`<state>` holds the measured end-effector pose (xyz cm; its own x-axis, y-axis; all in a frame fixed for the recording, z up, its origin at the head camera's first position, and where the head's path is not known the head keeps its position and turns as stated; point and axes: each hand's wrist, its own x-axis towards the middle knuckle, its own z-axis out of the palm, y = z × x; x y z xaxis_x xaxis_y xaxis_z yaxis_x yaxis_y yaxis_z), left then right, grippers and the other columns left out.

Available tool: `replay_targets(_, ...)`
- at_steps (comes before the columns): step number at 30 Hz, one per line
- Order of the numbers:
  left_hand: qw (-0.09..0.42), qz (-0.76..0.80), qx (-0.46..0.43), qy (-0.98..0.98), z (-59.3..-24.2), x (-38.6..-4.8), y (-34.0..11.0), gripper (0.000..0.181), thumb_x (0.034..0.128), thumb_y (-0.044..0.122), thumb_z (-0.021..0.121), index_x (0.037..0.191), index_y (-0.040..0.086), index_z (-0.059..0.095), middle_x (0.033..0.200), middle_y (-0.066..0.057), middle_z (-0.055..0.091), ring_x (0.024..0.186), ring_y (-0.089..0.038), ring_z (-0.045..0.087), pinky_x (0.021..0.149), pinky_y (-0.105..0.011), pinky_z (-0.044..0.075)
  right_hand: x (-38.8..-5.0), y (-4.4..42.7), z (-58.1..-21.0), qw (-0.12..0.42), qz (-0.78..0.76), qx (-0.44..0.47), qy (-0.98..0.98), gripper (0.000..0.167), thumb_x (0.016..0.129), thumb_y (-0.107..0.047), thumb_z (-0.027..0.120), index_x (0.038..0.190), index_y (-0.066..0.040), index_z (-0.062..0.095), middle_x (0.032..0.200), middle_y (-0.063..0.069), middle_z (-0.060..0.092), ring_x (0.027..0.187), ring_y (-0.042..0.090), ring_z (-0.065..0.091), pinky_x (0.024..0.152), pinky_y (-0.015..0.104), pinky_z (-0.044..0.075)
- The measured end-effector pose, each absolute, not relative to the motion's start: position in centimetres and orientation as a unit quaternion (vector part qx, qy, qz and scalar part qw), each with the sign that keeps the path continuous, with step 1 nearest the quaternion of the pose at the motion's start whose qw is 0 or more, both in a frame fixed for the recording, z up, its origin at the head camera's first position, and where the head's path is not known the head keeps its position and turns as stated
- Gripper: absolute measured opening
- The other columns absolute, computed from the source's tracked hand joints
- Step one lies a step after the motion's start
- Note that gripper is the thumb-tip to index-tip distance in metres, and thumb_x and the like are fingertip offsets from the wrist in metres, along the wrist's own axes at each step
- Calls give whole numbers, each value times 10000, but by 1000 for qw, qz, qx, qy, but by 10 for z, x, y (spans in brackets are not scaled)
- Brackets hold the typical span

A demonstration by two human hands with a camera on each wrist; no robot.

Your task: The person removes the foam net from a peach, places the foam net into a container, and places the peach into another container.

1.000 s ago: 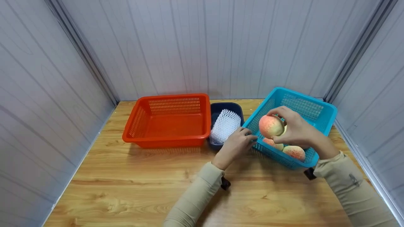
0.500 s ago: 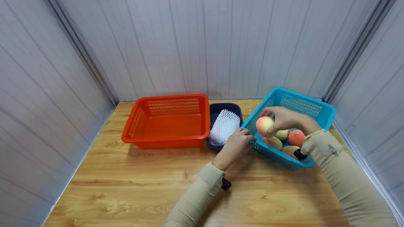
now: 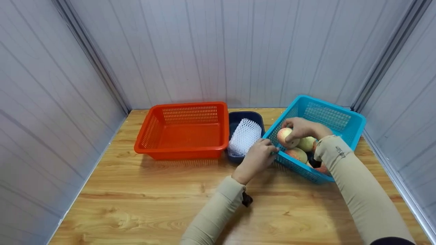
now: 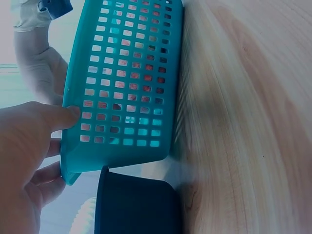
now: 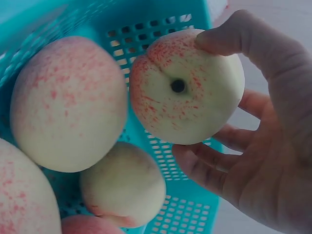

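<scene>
In the head view my right hand (image 3: 303,128) holds a pink-and-cream peach (image 3: 283,136) inside the blue perforated basket (image 3: 332,108). In the right wrist view, thumb and fingers pinch that peach (image 5: 204,109), its dark stem hole facing the camera. Several other peaches (image 5: 68,107) lie around it in the basket; my right forearm hides some of them from above. My left hand (image 3: 257,154) grips the basket's near left corner. The left wrist view has the thumb of this hand (image 4: 24,146) against the outer wall, with fingers curled at the rim.
Left of the blue basket stands a small navy tub (image 3: 236,117) holding white foam netting (image 3: 246,136). Further left sits a red perforated basket (image 3: 190,134). All rest on a wooden table (image 3: 136,200) with pale panel walls (image 3: 190,51) behind and at both sides.
My right hand has brought the peach slightly left and lower, down among the others in the blue basket. The left hand keeps its place on the rim.
</scene>
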<state>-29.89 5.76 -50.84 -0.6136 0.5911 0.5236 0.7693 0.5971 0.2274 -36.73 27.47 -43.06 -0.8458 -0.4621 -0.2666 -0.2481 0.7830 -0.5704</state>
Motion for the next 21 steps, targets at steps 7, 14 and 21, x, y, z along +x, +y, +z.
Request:
replay_targets(7,209,-222,-383,-872,-509,-297,58,156,877,208,732,1007,128,765,915,18,604,840,-125,497,740,-204,430,-370,276,-437,192,-272,-183,925,538,804,-209,745,1241,18,529,1181,238,547,968,328,538,773,427,476)
replay_targets(14,222,-223,-377,-871,-510,-299,59,141,870,203,733,988,133,767,906,24,592,834,-124,493,731,-203,419,-375,274,-439,183,-261,-176,931,547,810,-218,738,1255,21,528,1216,250,530,996,344,532,801,453,472)
replay_targets(21,217,-229,-376,-871,-509,-299,57,126,873,199,726,972,133,767,906,25,586,843,-125,487,729,-193,413,-376,269,-445,192,-259,-176,930,530,835,-222,721,1253,32,517,1182,244,532,939,319,534,737,403,474)
